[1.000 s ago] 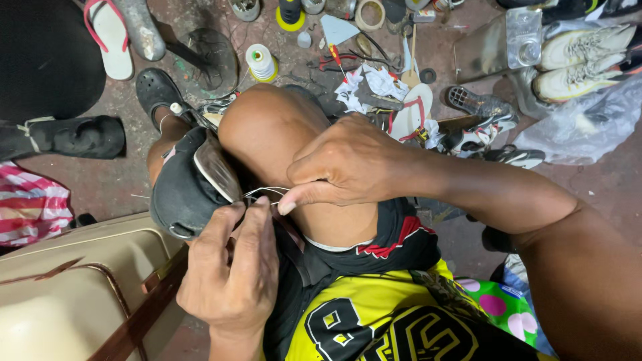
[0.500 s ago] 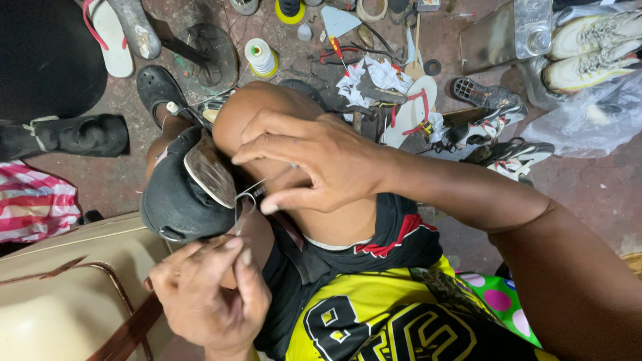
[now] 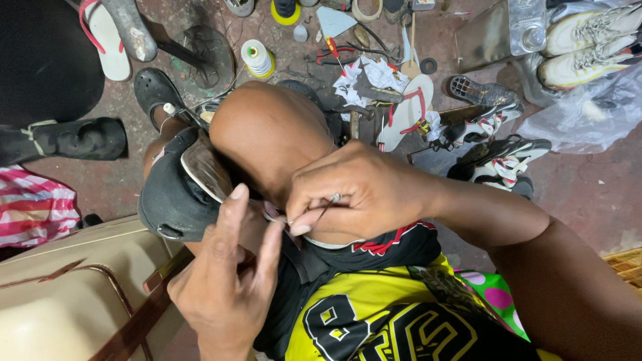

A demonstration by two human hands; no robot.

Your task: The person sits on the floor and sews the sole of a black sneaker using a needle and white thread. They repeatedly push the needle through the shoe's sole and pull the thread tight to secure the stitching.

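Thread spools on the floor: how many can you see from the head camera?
2. One pale spool stands on a yellow base above the knee. One dark spool on a yellow base sits at the top edge, partly cut off. More may be hidden in the clutter.

We see both arms bare from the forearm down, no sleeves, gloves or wristbands in view. The left hand and right hand are bare too; we make out no rings. The fingernails run fairly long and pale at the tips. The knee is bare. We note shorts in yellow and black with large blocky printed figures, edged with a black band carrying red trim near the knee.
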